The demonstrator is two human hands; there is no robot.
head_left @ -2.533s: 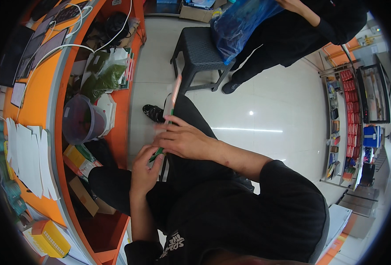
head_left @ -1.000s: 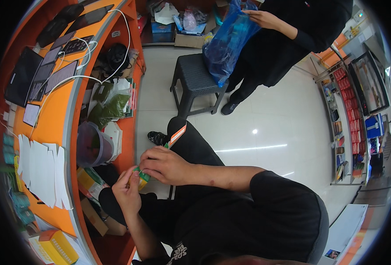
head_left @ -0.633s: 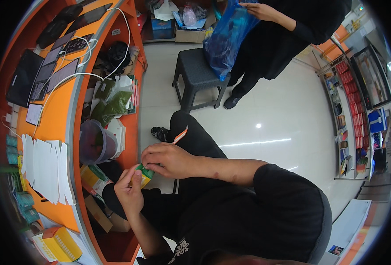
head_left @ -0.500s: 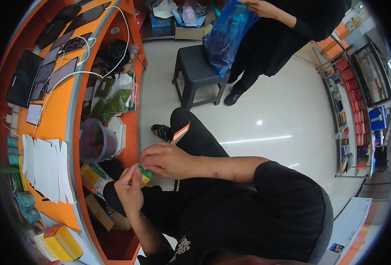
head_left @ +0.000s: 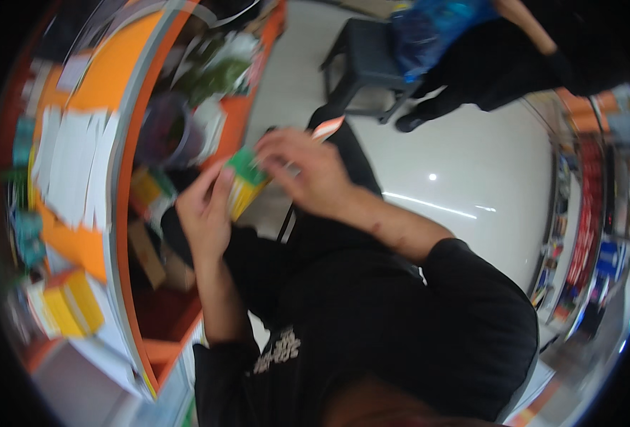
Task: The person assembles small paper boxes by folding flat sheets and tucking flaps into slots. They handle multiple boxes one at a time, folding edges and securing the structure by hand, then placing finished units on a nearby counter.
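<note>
My left hand (head_left: pixel 207 213) pinches a small green-and-yellow box (head_left: pixel 242 196) between thumb and fingers, above my lap. Close against the box's upper right side is my right hand (head_left: pixel 304 171), its fingers curled and smeared by motion. A flat orange-and-white strip (head_left: pixel 327 128) sticks out past the back of the right hand and seems held in it, though the grip itself is hidden. Something small and shiny (head_left: pixel 293 169) shows at the right fingers; whether it is a ring or a tool I cannot tell.
An orange counter (head_left: pixel 80 238) on the left carries white paper strips (head_left: pixel 76 167) and a yellow box (head_left: pixel 73 302). Its shelf holds a plastic bucket (head_left: pixel 169 132). Beyond my knees are a dark stool (head_left: pixel 372 64), a blue plastic bag (head_left: pixel 436 32) and another person (head_left: pixel 485 71).
The view has shifted, so the scene sits differently. My right fingers have come away from the box's top, and more of its green end shows. The left hand keeps its hold.
</note>
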